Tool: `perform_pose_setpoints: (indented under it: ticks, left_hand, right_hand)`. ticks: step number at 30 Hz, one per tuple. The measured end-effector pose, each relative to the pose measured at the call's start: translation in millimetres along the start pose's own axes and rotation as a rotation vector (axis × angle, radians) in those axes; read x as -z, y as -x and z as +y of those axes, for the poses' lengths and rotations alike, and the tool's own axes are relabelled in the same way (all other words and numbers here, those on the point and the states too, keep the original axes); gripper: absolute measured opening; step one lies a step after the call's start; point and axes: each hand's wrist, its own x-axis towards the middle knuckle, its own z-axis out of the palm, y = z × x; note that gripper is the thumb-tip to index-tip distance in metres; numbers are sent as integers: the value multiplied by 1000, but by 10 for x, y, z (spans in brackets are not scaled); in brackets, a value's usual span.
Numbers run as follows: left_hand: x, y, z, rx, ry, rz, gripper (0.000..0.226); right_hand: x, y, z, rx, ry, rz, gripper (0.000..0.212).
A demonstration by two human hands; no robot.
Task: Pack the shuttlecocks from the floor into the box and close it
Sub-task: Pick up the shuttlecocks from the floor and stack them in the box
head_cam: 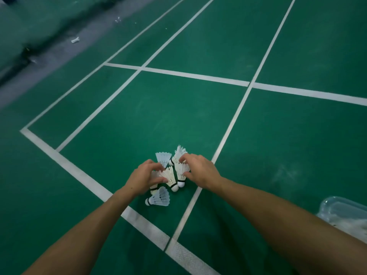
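Note:
Several white feather shuttlecocks (170,176) lie bunched on the green court floor. My left hand (144,178) curls around the left side of the bunch, fingers touching the cream ones. My right hand (199,172) presses in from the right, fingertips on a shuttlecock (181,171) with a white cork. One bluish shuttlecock (158,198) lies loose just below my left hand, another (163,158) stands at the far side of the pile. The clear plastic box (345,212) sits at the right edge, partly hidden by my right forearm, with white feathers inside.
White court lines (65,165) cross the green floor around the pile. A stray shuttlecock (75,40) and small white bits lie far off on the grey strip at upper left, beside a dark green padded wall (23,32).

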Motion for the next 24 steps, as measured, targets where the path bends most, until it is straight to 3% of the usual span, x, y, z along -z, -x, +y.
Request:
perform_pose_setpoints:
  ticks: [4, 8, 16, 24]
  left_hand:
    - [-54, 43, 19, -30, 184, 30, 28]
    - [90, 52, 169, -105, 248, 93, 32]
    - [646, 349, 1572, -429, 370, 162, 24]
    - [613, 554, 3074, -724, 483, 62, 54]
  right_hand:
    - [156, 150, 72, -2, 25, -31, 27]
    - [486, 456, 151, -55, -39, 13, 19]
    - [1657, 1493, 249, -107, -80, 166, 13]
    - [2543, 2921, 492, -249, -155, 370, 25]
